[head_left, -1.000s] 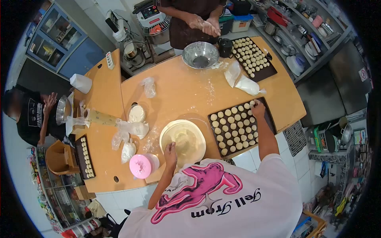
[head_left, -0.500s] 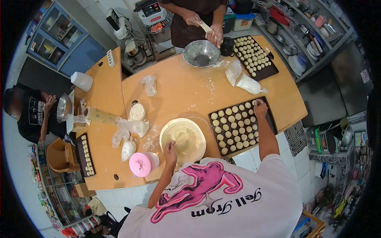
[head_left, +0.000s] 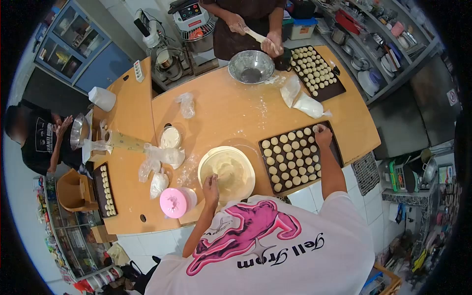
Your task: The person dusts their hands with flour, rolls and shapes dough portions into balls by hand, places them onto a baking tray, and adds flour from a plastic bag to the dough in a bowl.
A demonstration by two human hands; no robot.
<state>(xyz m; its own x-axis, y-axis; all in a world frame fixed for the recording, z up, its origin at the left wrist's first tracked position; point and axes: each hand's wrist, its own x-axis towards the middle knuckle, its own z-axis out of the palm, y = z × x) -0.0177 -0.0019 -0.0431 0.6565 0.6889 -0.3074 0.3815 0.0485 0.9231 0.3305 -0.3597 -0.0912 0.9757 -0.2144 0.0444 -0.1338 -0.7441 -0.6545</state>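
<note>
At the far right corner of the dark baking tray, my right hand has its fingertips closed on a small dough ball. Rows of pale round dough balls cover much of that tray. My left hand is over the near left rim of a wide cream-coloured bowl. Its fingers are pinched together, and what they hold, if anything, I cannot make out. A pale mass of dough or flour lies inside the bowl.
A pink-lidded container, tied bags and a white tub stand left of the bowl. Across the table, a co-worker's hands stretch dough above a metal bowl. Another filled tray lies beyond a flour bag.
The co-worker across the table has drawn the dough strip longer between both hands. My own hands stay almost in place, the right at the tray corner and the left over the bowl.
</note>
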